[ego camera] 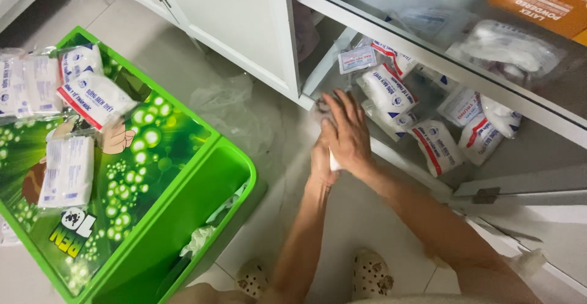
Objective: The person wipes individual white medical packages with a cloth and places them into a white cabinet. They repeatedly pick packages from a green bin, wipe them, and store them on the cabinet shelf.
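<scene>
A small white packet (334, 161) is clasped between the right hand (347, 134) and the left hand (320, 157), low in front of the open cabinet (391, 29). More white packets (391, 96) are piled loosely on the cabinet's bottom shelf just beyond. If the blurred hands brush that pile, packets could be knocked onto the tiled floor (361, 218).

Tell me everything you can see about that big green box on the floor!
The green box looks like shiny plastic. It sits open on the pale tiled floor, left of the white cabinet. Its flat lid, printed with bubbles and a cartoon figure, carries several white packets. A narrow open part at the near end shows crumpled white stuff inside. Neither hand touches it; both are clasped together near the cabinet shelf.
</scene>
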